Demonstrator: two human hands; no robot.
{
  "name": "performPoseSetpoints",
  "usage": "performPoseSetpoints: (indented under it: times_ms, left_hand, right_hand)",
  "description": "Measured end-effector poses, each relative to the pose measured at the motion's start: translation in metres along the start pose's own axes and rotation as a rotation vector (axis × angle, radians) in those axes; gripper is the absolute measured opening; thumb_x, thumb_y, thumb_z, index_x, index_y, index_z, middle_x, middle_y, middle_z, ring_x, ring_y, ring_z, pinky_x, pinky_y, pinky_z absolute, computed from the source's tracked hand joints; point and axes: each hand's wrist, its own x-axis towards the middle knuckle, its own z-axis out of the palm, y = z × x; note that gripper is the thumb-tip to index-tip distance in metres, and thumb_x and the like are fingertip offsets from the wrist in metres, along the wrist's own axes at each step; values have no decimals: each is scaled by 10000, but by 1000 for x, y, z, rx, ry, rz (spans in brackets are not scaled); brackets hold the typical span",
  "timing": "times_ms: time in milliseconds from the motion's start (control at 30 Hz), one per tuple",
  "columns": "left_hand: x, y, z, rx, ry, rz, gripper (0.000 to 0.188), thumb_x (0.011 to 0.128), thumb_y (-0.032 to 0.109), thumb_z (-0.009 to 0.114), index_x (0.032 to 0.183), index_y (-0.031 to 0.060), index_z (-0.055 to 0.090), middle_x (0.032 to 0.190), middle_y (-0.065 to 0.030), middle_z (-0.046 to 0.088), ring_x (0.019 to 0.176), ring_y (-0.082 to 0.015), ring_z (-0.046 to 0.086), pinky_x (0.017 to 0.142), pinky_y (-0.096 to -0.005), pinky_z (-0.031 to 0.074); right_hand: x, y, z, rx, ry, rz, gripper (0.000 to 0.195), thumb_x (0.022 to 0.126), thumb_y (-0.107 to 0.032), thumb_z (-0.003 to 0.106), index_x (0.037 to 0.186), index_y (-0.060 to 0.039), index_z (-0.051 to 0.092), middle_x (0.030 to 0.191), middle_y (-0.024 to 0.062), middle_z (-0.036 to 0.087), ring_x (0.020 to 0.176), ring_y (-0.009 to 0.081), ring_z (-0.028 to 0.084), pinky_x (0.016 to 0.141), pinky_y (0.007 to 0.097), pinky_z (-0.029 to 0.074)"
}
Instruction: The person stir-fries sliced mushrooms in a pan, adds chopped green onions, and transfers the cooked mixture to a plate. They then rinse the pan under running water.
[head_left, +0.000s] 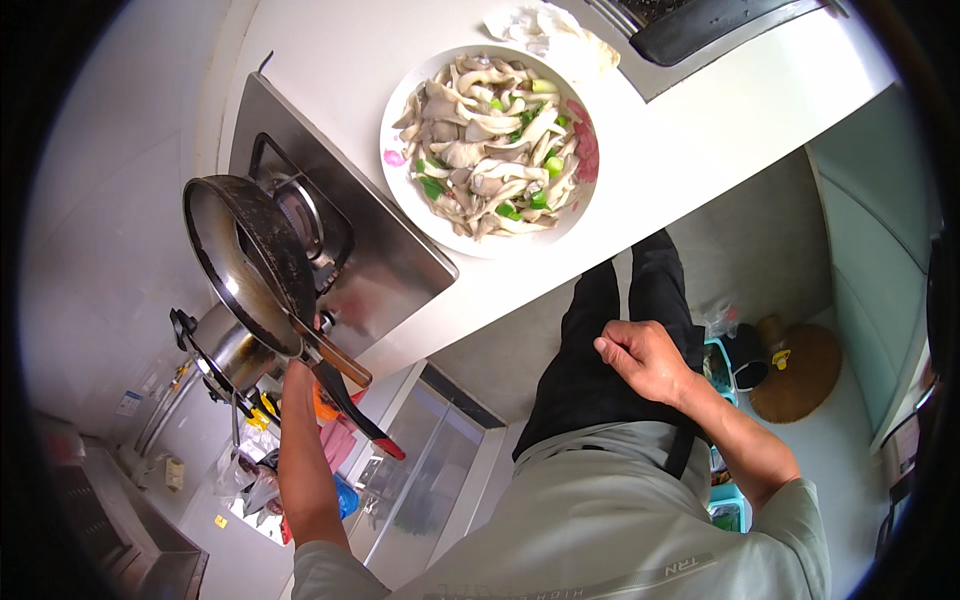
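At the left, my left hand (298, 373) reaches beneath the handles of a worn metal wok (214, 247). Its fingers are mostly hidden, so I cannot tell whether they hold a handle or touch the stove knob (327, 322). A wooden handle (345, 361) and a black handle with a red end (360, 416) stick out towards me. Loosely curled and empty, my right hand (646, 361) hovers in front of my trousers. A large white bowl (391, 124) with pink flowers holds sliced oyster mushrooms (480, 150) and green onion pieces (553, 166).
The wok overlaps a steel gas stove (375, 262) with a burner (300, 210). Beside it is a lidded steel pot (244, 349). Crumpled white paper or plastic (551, 34) touches the bowl's far side. Turquoise baskets (726, 495) and a round brown board (799, 375) stand at my right.
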Motion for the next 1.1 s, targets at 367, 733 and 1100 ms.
performPoseSetpoints:
  times_ms: [367, 733, 1100]
  left_hand:
    - [0, -30, -4, -158, -67, -100, 388, 951, 556, 609, 896, 177, 542, 606, 3, 487, 416, -113, 428, 358, -271, 293]
    - [-115, -71, 23, 154, -1, 216, 609, 1002, 623, 432, 670, 121, 519, 503, -13, 456, 368, -145, 408, 348, -309, 267]
    - [-306, -289, 112, -226, -163, -304, 596, 1016, 542, 469, 608, 111, 522, 474, -20, 437, 378, -159, 402, 370, -319, 291]
  right_hand:
    - [28, -103, -73, -176, 238, -156, 355, 1000, -277, 484, 825, 22, 564, 705, 211, 594, 698, 415, 590, 677, 482, 463]
    - [88, -142, -89, -359, 168, 46, 457, 940, -321, 457, 863, 88, 646, 914, 325, 656, 918, 474, 629, 867, 516, 474]
    - [102, -104, -82, -95, 137, -64, 372, 900, -245, 498, 758, 62, 653, 666, 131, 636, 651, 235, 619, 684, 373, 509]
